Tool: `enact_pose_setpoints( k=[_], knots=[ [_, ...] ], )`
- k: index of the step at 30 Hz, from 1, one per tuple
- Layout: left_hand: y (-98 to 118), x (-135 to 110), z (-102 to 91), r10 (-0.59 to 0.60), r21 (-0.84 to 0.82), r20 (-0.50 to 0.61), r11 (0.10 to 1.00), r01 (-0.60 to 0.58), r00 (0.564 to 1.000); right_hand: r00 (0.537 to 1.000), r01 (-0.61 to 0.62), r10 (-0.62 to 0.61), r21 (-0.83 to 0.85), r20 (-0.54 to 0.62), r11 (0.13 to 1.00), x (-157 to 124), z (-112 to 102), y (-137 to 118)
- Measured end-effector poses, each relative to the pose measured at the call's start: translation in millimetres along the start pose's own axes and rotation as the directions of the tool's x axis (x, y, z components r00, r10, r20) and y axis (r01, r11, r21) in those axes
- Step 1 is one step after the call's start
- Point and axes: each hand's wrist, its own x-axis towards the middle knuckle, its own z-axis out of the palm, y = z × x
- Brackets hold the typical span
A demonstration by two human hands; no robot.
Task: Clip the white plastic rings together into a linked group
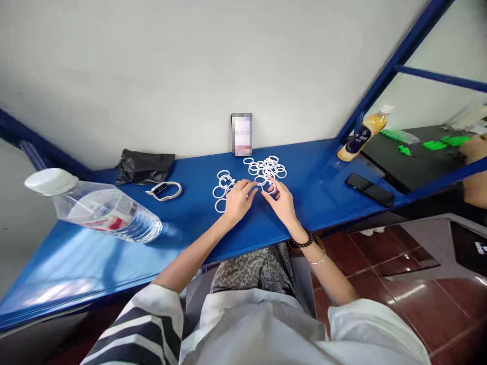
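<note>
in front of the upright phone point(242, 134), your right hand point(282, 201), pinching a white ring point(268, 193), should hold it lightly, level beside your left hand point(238, 197), whose narrowed grip's contents i cannot tell.

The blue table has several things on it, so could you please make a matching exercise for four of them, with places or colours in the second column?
Column 1
1. White rings
2. Black bag
3. Red-labelled bottle
4. Dark-labelled bottle

Column 2
A. Crumpled, by the wall
B. Partly yellow, towards the picture's right
C. Mostly in two clusters, by the left hand and right hand
D. Clear, towards the picture's left

Pairs: 1-C, 2-A, 3-D, 4-B
</note>
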Motion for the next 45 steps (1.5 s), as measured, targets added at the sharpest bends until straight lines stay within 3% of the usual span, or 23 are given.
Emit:
enact_pose_setpoints(
  k=[9, 14, 18, 24, 32, 45],
  knots=[
    [-11.3, 10.1, -12.5, -0.252, -0.031, -0.026, 0.968, 0.251, 0.967, 0.994, -0.105, 0.112, -0.294, 0.007, 0.95, 2.2, -5.3, 9.3],
    [-31.7, 17.5, -21.5, -0.423, -0.023, -0.052, 0.906, 0.422, 0.905, 0.994, -0.097, 0.105, -0.234, 0.021, 0.967, 1.4, -2.1, 16.0],
    [-50.6, 19.2, -25.7, -0.489, 0.052, -0.05, 0.87, 0.491, 0.871, 0.997, -0.073, 0.074, -0.143, 0.001, 0.987, 1.5, 1.2, 22.0],
    [-72.3, 18.7, -29.2, -0.505, 0.17, 0.076, 0.856, 0.488, 0.86, 1.0, 0.01, -0.008, -0.057, 0.03, 0.998, 1.7, 4.1, 27.2],
    [-84.7, 17.3, -27.5, -0.466, 0.24, 0.176, 0.874, 0.422, 0.867, 0.998, 0.046, -0.041, -0.124, 0.046, 0.991, 0.8, 4.6, 21.9],
    [-83.1, 24.3, -37.9, -0.429, 0.227, 0.116, 0.89, 0.396, 0.896, 0.997, 0.035, -0.027, -0.124, 0.069, 0.992, 0.2, 4.1, 20.7]
  ],
)
